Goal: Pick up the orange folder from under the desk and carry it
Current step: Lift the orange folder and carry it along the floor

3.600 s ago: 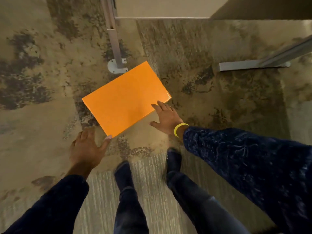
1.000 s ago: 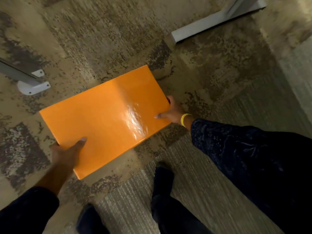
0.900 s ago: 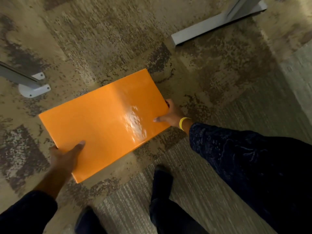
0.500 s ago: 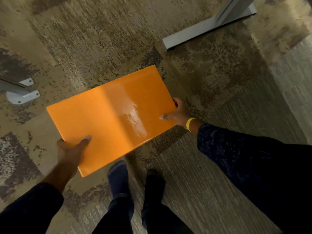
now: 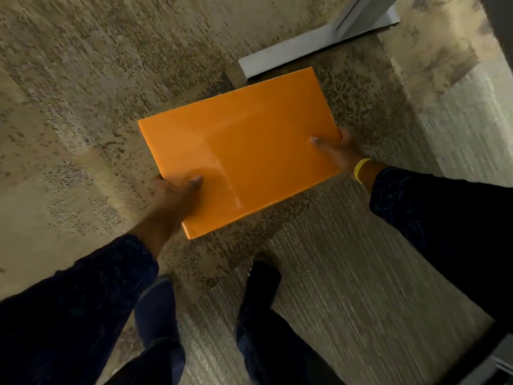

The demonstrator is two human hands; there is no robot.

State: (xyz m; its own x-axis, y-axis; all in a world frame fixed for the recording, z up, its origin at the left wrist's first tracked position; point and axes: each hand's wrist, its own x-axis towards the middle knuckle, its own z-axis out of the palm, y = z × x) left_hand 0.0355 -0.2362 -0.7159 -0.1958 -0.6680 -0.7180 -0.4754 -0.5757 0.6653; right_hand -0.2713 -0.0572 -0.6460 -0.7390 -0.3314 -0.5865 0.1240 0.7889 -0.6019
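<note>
Pickup looks done: folder (image 5: 244,151) is off the carpet (image 5: 83,79), held flat w/ both hands. Left hand (image 5: 172,193) pinches near-left edge, right hand (image 5: 338,151) the right edge. Desk leg (image 5: 319,43) lies far right. Carrying remains.

- Folder (image 5: 244,151) off the carpet (image 5: 83,79), held flat, glossy face up.
- Left hand (image 5: 172,193) grips its near-left edge, thumb on top.
- Right hand (image 5: 340,152), with a yellow wristband (image 5: 360,168), grips the right edge.
- Desk foot (image 5: 319,43) beyond.

One orange folder (image 5: 244,151); two hands: left hand (image 5: 173,190), right hand (image 5: 340,152); one wristband (image 5: 361,169); one desk foot (image 5: 313,41).
</note>
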